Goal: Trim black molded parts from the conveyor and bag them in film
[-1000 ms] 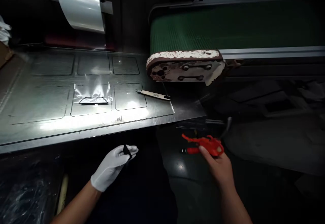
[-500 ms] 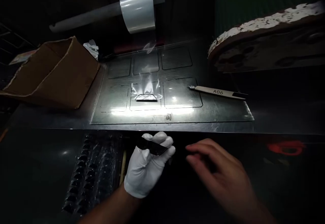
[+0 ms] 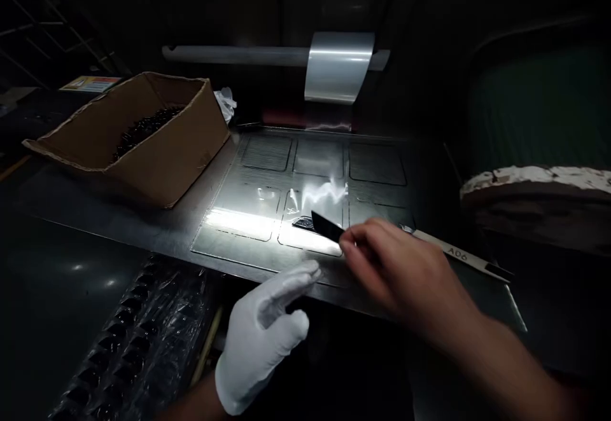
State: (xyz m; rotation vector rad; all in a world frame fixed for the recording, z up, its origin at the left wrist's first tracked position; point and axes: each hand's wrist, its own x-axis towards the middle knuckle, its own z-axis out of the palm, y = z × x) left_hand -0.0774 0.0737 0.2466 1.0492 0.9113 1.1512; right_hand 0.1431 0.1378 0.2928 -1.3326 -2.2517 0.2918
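Observation:
My right hand (image 3: 396, 268) is bare and pinches a small flat black piece (image 3: 327, 226) by its near end, holding it just above the lit metal plate (image 3: 248, 224). Under the piece's tip lies a clear film (image 3: 317, 198) with another dark piece (image 3: 303, 222) beneath it. My left hand (image 3: 262, 332), in a white glove, hovers at the plate's near edge with its fingers stretched out and nothing in them.
A cardboard box (image 3: 162, 147) with dark parts stands at the left. A roll of clear film (image 3: 340, 65) hangs on a bar behind the plate. White tweezers marked A06 (image 3: 458, 255) lie to the right. A plastic-wrapped tray (image 3: 138, 345) sits lower left; a worn conveyor end (image 3: 534, 186) is right.
The black piece has passed from my gloved left hand to my right hand, which has carried it forward over the plate. My left hand has opened. The view has swung left.

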